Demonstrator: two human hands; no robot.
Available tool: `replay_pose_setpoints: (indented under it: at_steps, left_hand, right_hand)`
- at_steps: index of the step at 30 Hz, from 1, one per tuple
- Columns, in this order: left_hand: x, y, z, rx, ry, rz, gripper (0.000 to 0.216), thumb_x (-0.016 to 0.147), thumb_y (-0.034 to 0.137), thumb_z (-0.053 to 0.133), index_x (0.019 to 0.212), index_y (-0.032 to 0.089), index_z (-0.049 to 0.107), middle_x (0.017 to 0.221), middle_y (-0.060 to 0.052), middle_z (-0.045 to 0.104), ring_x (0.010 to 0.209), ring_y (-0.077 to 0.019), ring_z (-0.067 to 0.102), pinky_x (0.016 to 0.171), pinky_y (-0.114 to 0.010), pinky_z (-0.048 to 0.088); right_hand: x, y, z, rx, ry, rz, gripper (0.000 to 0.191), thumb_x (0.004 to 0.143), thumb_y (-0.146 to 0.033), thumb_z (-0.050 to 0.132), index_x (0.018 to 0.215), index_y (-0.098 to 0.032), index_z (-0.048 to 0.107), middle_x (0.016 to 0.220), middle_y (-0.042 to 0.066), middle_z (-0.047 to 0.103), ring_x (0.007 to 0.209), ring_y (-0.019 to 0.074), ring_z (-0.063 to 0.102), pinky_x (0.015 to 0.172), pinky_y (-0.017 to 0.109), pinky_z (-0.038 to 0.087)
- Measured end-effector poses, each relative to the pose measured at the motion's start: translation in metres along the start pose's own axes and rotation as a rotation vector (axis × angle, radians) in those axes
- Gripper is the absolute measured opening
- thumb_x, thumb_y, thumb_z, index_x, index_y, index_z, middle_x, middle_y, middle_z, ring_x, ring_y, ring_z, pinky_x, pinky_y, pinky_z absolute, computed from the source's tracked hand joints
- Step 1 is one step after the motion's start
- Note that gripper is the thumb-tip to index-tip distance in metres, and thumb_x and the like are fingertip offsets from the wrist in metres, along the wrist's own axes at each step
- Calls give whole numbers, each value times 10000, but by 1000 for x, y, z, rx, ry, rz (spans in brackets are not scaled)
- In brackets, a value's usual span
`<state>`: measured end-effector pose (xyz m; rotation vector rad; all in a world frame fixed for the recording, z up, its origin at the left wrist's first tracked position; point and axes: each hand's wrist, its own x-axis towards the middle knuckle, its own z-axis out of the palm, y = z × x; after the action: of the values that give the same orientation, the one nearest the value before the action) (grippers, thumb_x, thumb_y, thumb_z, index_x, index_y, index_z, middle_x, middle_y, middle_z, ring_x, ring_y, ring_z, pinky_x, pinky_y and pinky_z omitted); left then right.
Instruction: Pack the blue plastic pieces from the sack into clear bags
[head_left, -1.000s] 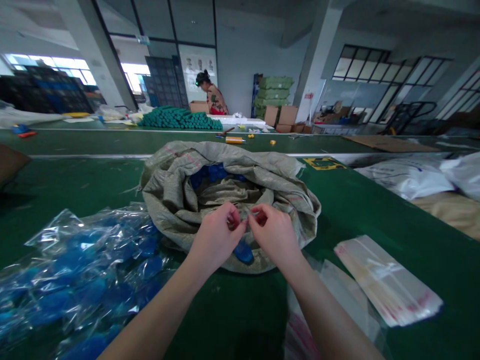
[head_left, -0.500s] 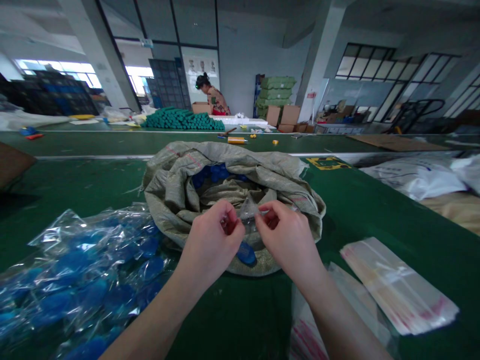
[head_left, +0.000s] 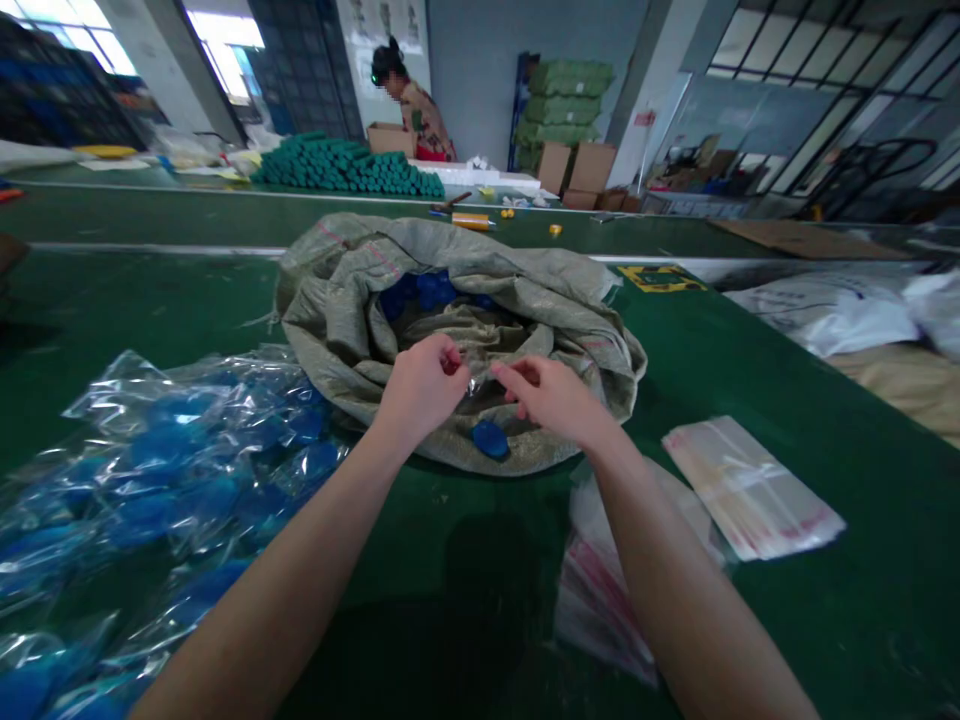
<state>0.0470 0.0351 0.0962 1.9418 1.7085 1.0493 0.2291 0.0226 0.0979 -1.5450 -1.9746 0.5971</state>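
My left hand (head_left: 427, 388) is closed in a pinch on a clear plastic bag (head_left: 480, 372), in front of the opening of a woven sack (head_left: 330, 330). From the other side, my right hand (head_left: 547, 398) has its thumb and fingertips at the same bag, its index finger pointing left. Just below the hands is a blue oval piece (head_left: 491, 438) against the sack's near rim; whether it is inside the bag I cannot tell. More blue pieces (head_left: 431, 290) show within the sack. To the left lies a pile of bagged blue pieces (head_left: 172, 470).
On the right are a stack of flat clear bags (head_left: 754, 490) and looser bags (head_left: 607, 600) under my right forearm. Beyond the sack, the far bench holds an orange tube (head_left: 472, 221) and a heap of green rolls (head_left: 337, 165). A person (head_left: 424, 115) stands behind it.
The view has tilted down, so everything sits higher in it. My right index finger is straighter along the bag, and less of the clear plastic shows between my hands.
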Motion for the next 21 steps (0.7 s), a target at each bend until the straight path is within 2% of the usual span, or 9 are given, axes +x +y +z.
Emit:
replay_pose_setpoints:
  at_steps: [2,4,6,8,11,14,16,19,21]
  left_hand:
    - [4,-6,1,28,12,-10,24,729,211,567,730,190,576,682,-4,624,627,-147,546,607,-274,379]
    - [5,-9,1,46,8,-19,33,727,205,561,739,189,588,696,-12,634,638,-154,550,615,-277,383]
    - [6,-11,1,55,-1,-14,42,726,204,564,747,187,596,707,-20,639,652,-159,552,626,-278,391]
    - [6,-11,2,53,-12,4,44,730,204,565,749,187,600,705,-22,636,656,-162,551,631,-278,395]
    - [4,-11,4,35,-26,31,33,731,190,568,738,187,601,716,-26,639,664,-164,558,633,-279,400]
    - [3,-10,7,30,-41,46,30,727,170,579,735,186,604,743,-33,651,678,-167,569,640,-282,407]
    - [2,-8,9,24,-63,53,13,729,174,597,733,185,604,740,-33,651,671,-164,568,633,-280,403]
    - [0,-6,14,-15,-111,58,60,750,226,626,723,184,592,715,-24,638,645,-155,551,606,-272,381]
    - [-1,-3,16,-40,-144,55,108,760,264,637,716,183,581,695,-17,626,626,-148,533,586,-267,360]
  right_hand:
    - [1,9,4,-53,-174,8,404,885,-569,544,807,-199,688,692,33,697,595,163,630,549,268,424]
    - [1,16,17,-179,-244,-12,302,792,-501,690,747,-202,684,708,43,703,632,186,646,544,268,418]
    - [-1,22,36,-297,-242,-48,237,693,-408,792,730,-204,678,745,59,712,689,213,663,570,274,429]
    - [-4,25,51,-361,-236,-93,197,665,-338,806,734,-206,676,775,68,717,727,225,673,608,281,446]
    - [-11,25,52,-351,-203,-115,143,684,-291,758,754,-201,674,802,77,716,767,234,676,669,296,469]
    - [-18,18,30,-166,-47,-5,186,732,-318,683,860,-186,662,855,71,713,802,221,666,717,311,490]
    - [-23,11,14,116,56,46,243,791,-359,601,961,-185,615,903,56,708,795,197,662,696,306,508]
    - [-29,2,6,478,129,-10,275,847,-401,510,1041,-206,521,1014,59,702,833,183,671,670,294,532]
    - [-32,-1,11,535,157,-77,280,857,-410,512,1062,-220,488,1084,70,692,906,186,671,721,300,545]
